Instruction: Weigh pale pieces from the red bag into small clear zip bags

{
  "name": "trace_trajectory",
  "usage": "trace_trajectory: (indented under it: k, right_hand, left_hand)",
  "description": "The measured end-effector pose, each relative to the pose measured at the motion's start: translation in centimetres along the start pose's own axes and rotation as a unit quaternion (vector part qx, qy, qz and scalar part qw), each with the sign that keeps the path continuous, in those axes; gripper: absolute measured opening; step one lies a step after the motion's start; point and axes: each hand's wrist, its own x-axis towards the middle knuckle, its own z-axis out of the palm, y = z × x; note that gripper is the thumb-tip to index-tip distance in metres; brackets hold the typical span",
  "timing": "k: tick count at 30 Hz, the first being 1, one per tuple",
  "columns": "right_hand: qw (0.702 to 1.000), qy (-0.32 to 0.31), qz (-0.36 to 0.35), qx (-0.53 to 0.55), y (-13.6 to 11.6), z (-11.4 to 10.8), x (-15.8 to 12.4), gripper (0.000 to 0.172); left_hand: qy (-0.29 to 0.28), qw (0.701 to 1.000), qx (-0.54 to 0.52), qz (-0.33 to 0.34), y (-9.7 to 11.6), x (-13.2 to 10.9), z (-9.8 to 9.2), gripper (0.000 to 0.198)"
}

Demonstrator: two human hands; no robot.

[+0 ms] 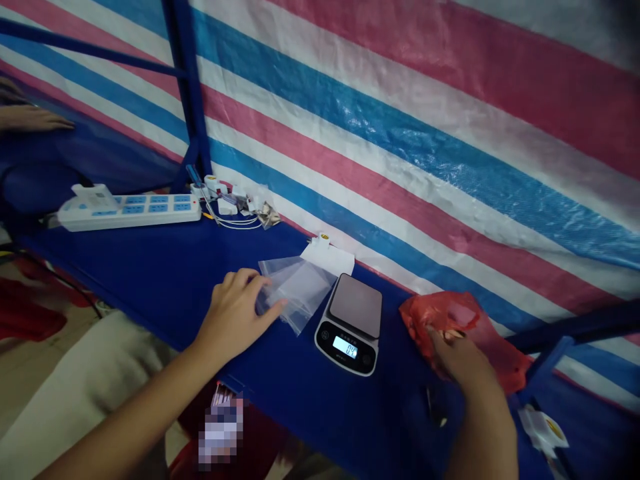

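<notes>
The left hand [234, 315] lies half-curled on a small stack of clear plastic bags [300, 292], fingertips on them; whether it grips them cannot be told. The right hand [463, 360] has its fingers pinched into a crumpled red plastic bag [445, 312], holding it near the tarp wall. A digital kitchen scale [350, 321] sits between the hands, just beside the clear bags. Open room remains toward the near edge of the blue table [165, 280]. Farther left stands a white power strip [127, 211], and a co-worker's hand [30, 119] lies well apart.
</notes>
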Motion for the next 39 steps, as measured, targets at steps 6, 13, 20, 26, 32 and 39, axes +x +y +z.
trace_trajectory:
  k: [6, 13, 20, 26, 32, 39]
  right_hand:
    - [0.975, -0.159, 0.102, 0.115, 2.7, -0.3, -1.8, 0.050]
    - [0.970, -0.207, 0.050, 0.121, 0.6, 1.3, -1.9, 0.038]
    - [0.975, -0.143, -0.093, 0.145, 0.2, 2.3, -1.9, 0.028]
    - [0.983, 0.058, -0.167, 0.053, 3.8, 4.8, -6.1, 0.047]
    - [0.947, 0.219, -0.231, -0.036, 5.2, 10.4, -8.7, 0.057]
    - [0.972, 0.185, -0.146, 0.008, -0.5, 4.7, -5.9, 0.053]
  left_hand:
    - [-0.108, 0.979, -0.009, 0.173, 1.2, 3.1, 1.2, 0.032]
    - [-0.030, 0.988, -0.006, 0.149, 0.1, 7.4, 1.2, 0.018]
    - [0.126, 0.979, -0.091, 0.132, 1.8, 12.1, 0.8, 0.010]
    - [0.138, 0.973, -0.143, 0.120, 4.1, 15.5, 6.4, 0.008]
    - [0.156, 0.965, -0.174, 0.123, 2.8, 14.8, 9.1, 0.012]
    - [0.203, 0.947, -0.210, 0.137, 2.8, 14.8, 7.7, 0.010]
